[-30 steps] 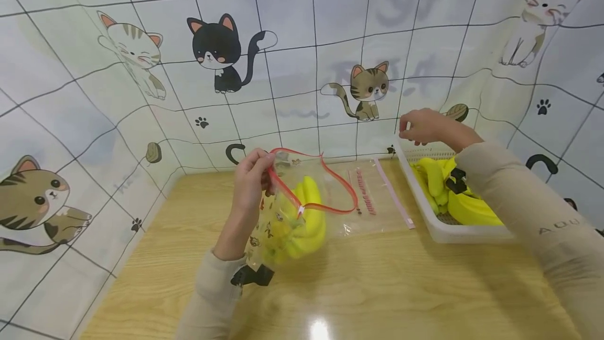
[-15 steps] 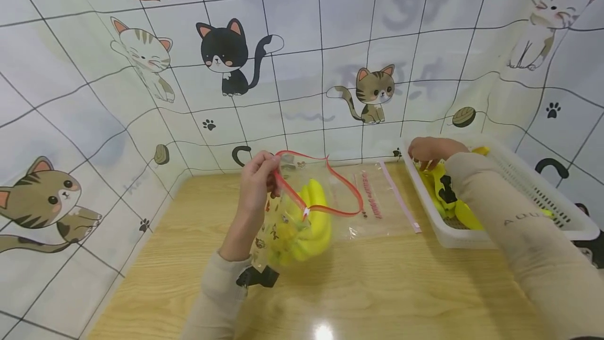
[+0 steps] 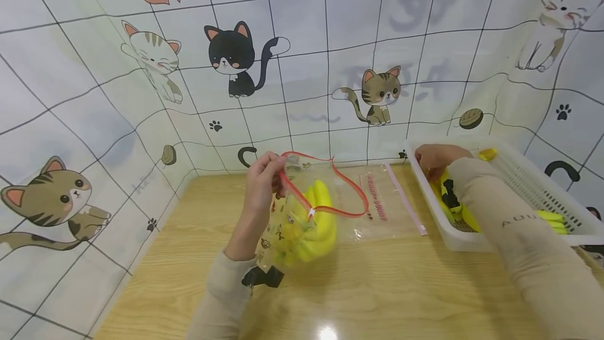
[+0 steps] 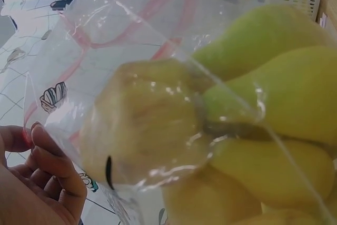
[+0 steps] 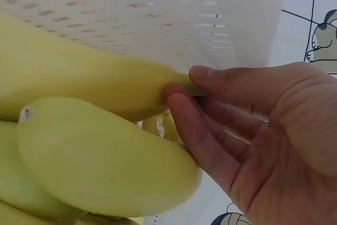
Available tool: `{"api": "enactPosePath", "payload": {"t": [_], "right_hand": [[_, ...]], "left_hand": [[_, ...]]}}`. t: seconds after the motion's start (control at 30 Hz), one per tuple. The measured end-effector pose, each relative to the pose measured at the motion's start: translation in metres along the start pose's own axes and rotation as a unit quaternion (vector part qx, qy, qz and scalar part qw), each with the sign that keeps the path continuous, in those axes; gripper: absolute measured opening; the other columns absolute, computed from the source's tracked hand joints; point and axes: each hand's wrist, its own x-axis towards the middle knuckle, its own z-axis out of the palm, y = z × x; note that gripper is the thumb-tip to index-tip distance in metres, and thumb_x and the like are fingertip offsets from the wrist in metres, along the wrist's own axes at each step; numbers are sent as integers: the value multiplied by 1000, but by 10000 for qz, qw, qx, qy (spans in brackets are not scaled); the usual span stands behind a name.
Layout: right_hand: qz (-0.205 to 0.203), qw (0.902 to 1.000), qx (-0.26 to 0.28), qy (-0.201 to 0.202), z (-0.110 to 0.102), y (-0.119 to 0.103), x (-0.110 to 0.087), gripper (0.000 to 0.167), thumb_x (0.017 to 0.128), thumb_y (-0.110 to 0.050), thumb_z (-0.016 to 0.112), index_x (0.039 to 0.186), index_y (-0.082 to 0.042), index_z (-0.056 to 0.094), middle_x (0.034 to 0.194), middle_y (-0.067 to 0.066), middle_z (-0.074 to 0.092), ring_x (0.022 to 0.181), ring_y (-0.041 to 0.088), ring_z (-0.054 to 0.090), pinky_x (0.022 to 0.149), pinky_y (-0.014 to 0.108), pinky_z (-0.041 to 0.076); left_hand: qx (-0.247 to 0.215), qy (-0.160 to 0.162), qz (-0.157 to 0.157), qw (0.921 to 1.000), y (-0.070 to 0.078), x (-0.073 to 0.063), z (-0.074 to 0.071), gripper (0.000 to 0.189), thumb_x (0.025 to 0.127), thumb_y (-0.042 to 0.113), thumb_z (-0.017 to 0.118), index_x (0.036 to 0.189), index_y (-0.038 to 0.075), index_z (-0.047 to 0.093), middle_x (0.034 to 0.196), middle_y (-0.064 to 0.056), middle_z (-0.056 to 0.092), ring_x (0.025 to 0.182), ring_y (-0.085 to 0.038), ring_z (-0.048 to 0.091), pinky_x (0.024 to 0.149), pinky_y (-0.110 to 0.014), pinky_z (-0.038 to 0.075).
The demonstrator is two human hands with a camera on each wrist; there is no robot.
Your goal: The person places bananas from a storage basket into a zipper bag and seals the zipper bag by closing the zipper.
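My left hand (image 3: 259, 177) pinches the red zip rim of a clear zip bag (image 3: 278, 224), holding its mouth wide. Inside the bag sits a bunch of bananas (image 3: 323, 224), their joined stem end facing my wrist in the left wrist view. My right hand (image 3: 436, 159) reaches into a white plastic basket (image 3: 460, 243) at the right. There, in the right wrist view, thumb and fingers pinch the green stem tip of a yellow banana (image 5: 95, 77) lying along the basket wall. A plump yellow fruit (image 5: 105, 156) lies just below it.
A second clear bag with a pink slider strip (image 3: 401, 201) lies flat on the wooden table (image 3: 377, 287), between the held bag and the basket. More yellow fruit (image 3: 552, 220) lies at the basket's right end. A cat-print sheet (image 3: 306, 67) covers the walls behind.
My right hand has come down from above the basket's far left corner and now grips a banana by its stem. The left hand keeps its hold on the bag.
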Motion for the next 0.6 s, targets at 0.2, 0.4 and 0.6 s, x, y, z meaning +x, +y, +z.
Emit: {"api": "enactPosePath", "payload": {"t": [0.2,0.4,0.6], "right_hand": [[102,9994,-335,24,-2,-3,-1,34,86,3,65,117,9,55,101,17,61,82,23,64,76,30,61],[-157,9990,-376,-180,-3,0,-3,25,86,5,65,111,9,65,95,12,65,77,18,64,73,29,60],[-282,9984,-481,-128,-9,-1,-11,13,96,0,64,108,4,61,99,16,61,80,19,66,74,32,62]], "left_hand": [[-12,-22,58,10000,0,0,-1,28,102,26,56,80,10,51,55,3,47,45,-13,41,46,-25,32],[11,6,35,10000,0,-1,-1,27,101,24,56,79,11,51,55,3,46,45,-12,40,46,-25,32],[37,-12,89,10000,-1,0,-1,25,102,23,55,79,11,51,55,3,45,45,-12,40,46,-25,32]]}}
